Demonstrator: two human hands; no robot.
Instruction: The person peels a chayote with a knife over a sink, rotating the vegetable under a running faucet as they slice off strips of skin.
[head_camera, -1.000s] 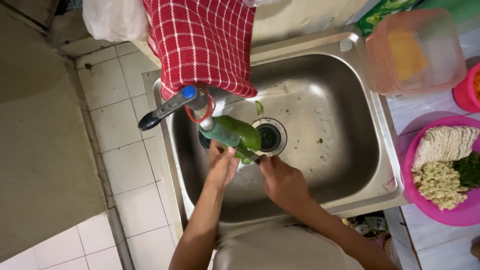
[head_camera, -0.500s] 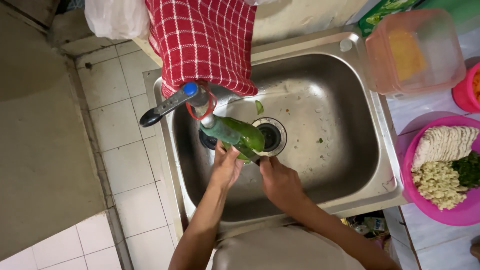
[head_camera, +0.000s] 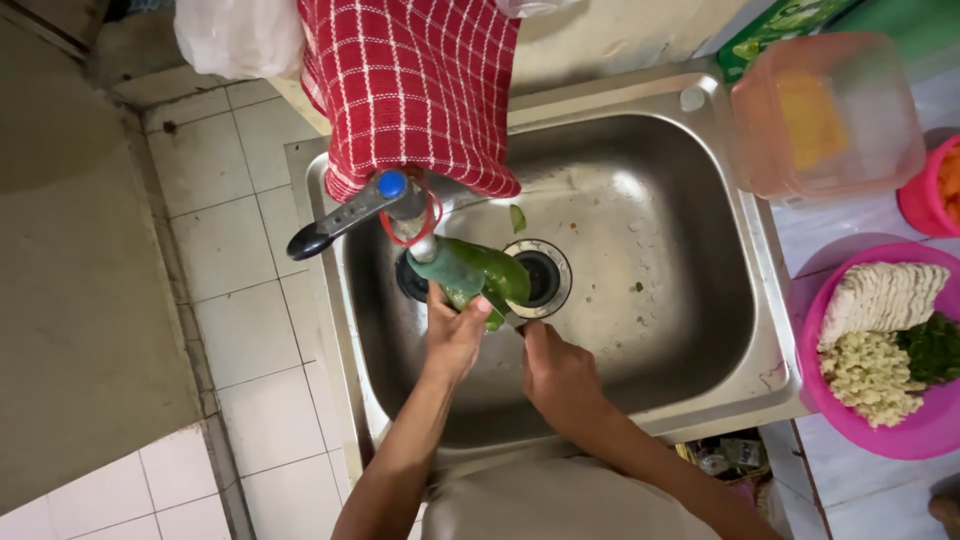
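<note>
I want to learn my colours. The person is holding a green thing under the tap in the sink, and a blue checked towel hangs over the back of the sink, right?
Almost. The checked towel is red and white, not blue, as the head view shows. It does hang over the back of the sink, and both hands, left hand and right hand, are at the green thing under the tap.

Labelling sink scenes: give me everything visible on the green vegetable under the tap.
The dark green, glossy, elongated vegetable lies roughly level above the stainless steel sink basin, just left of the round drain, directly under the green tap spout. Its skin looks smooth and wet-shiny. The left hand grips its lower end with its fingers wrapped over it. The right hand sits close beside, touching near the same end. What kind of vegetable it is cannot be told.
</note>
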